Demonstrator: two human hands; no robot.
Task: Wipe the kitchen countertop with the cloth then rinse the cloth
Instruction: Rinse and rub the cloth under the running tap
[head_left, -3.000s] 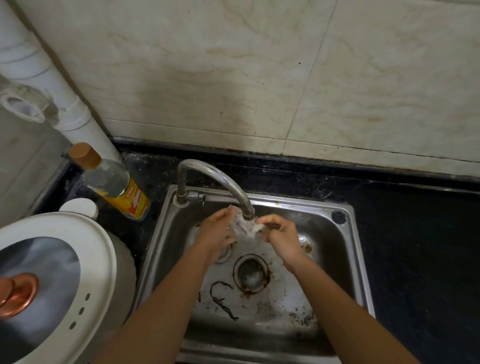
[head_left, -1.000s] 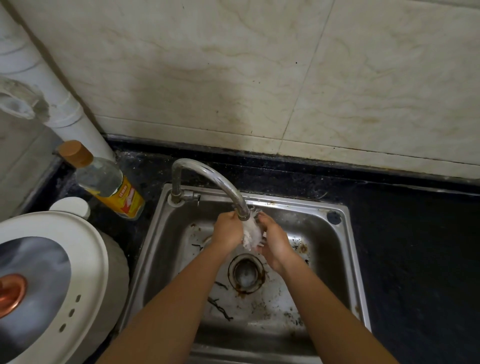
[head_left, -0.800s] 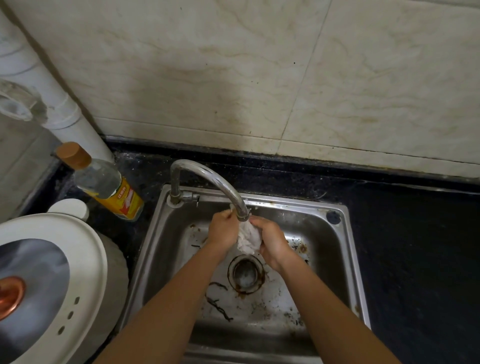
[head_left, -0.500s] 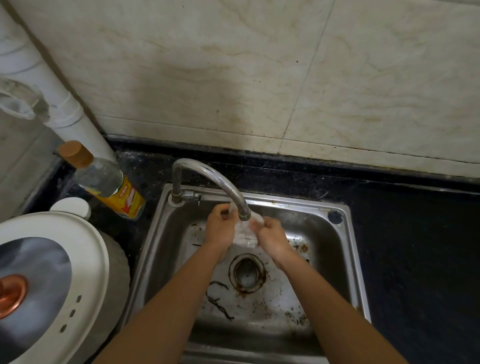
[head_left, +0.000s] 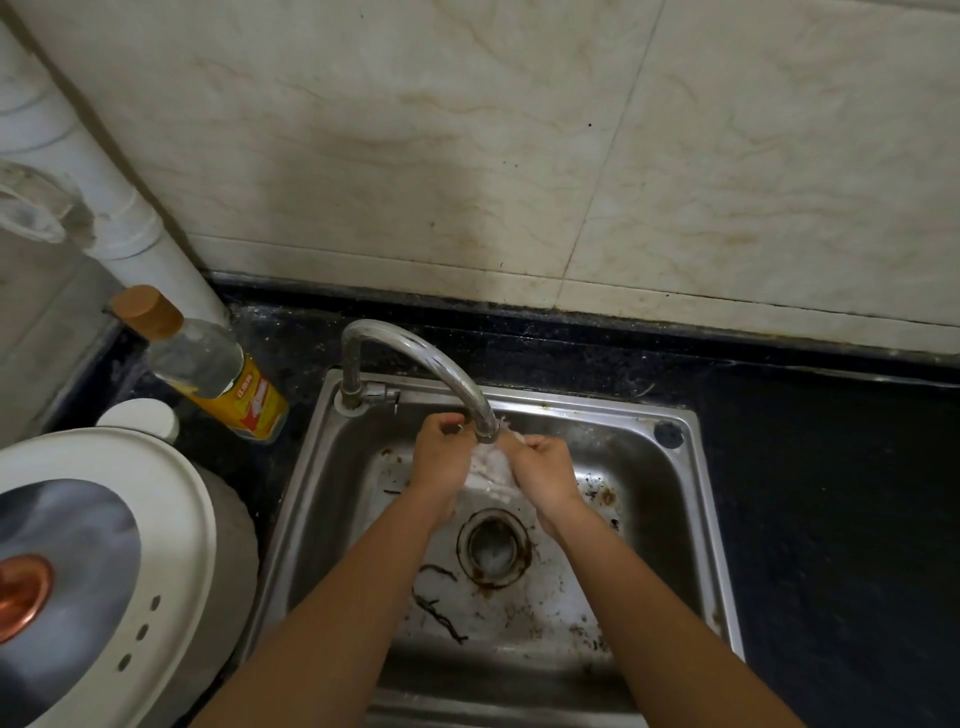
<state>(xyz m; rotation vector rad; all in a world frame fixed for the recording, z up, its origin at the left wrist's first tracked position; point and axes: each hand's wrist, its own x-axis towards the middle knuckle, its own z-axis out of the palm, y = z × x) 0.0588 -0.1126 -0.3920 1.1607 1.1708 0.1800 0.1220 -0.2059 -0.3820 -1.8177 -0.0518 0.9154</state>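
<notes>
Your left hand (head_left: 441, 460) and right hand (head_left: 545, 470), fingers curled, grip the bunched white cloth (head_left: 491, 467) between them beneath the tap (head_left: 447, 369), over the sink (head_left: 696, 519).

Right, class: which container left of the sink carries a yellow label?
The clear bottle with the brown cap, between the white pipe and the sink. The white-capped jar and the big white appliance show no yellow.
</notes>
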